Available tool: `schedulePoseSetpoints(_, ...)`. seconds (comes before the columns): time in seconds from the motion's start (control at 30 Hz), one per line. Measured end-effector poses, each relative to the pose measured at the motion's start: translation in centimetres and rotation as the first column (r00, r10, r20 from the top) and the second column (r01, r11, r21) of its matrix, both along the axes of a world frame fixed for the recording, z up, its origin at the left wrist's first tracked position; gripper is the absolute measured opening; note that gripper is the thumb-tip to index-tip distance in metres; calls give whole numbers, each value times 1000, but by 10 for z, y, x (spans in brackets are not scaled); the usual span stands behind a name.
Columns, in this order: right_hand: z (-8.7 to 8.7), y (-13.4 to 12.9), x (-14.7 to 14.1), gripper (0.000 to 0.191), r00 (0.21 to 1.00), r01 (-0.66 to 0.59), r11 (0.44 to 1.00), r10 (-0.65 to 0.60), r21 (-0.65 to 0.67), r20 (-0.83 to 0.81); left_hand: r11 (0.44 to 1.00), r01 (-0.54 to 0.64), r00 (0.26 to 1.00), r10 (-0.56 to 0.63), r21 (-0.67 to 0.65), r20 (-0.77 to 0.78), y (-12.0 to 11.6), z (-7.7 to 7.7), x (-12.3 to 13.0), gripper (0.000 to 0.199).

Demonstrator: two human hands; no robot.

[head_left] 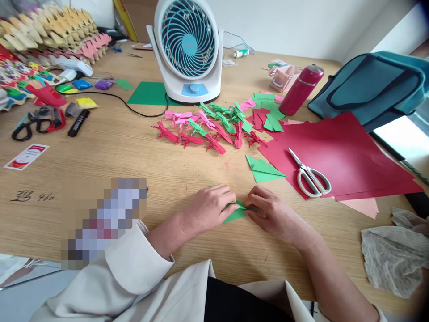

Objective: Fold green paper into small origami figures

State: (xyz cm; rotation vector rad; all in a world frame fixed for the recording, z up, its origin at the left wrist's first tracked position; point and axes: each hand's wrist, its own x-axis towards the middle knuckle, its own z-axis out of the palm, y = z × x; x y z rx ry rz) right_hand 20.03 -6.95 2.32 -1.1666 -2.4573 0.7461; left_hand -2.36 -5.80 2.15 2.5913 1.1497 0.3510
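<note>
So, looks to me like a folding step, with a crease being worked into the green paper held between both hands, low at the table's near side. Left hand has its thumb and fingers pinched on one part of it, and the right hand is pinching the other end, thumb against curled fingertips. Can't tell if the sheet is actually touching the wood. My guess is the next move calls for lining up the edges and pressing that crease flat without letting it slip. A folded green piece sits just beyond the right hand, with a bunch of folded paper figures farther back.

As for writing, "460" is readable on the tabletop, after a scrawl I can't make out. The black marker has pale lettering, and the fan's hub has a label, both illegible to me.
</note>
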Motion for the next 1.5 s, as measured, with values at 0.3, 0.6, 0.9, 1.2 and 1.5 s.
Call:
schedulePoseSetpoints(0.3,2,-8,-9,11,998,7,1000,-6,-16,57,996,41,999,-42,-81,-2,0,1,-1,15)
schedulePoseSetpoints(0.6,-2,-5,-7,6,998,57,997,-55,-55,33,979,54,998,-49,-197,32,0,4,-3,10)
schedulePoseSetpoints(0.9,1,-6,-3,10,993,64,997,-59,-45,107,963,11,997,10,-271,78,4,7,-5,13)
schedulePoseSetpoints(1.2,2,-6,-3,9,990,96,994,-90,-55,112,959,-47,985,91,-279,148,6,6,-4,15)
schedulePoseSetpoints(1.5,4,-6,-2,8,990,101,993,-94,-57,106,958,-74,975,128,-277,182,8,6,-4,14)
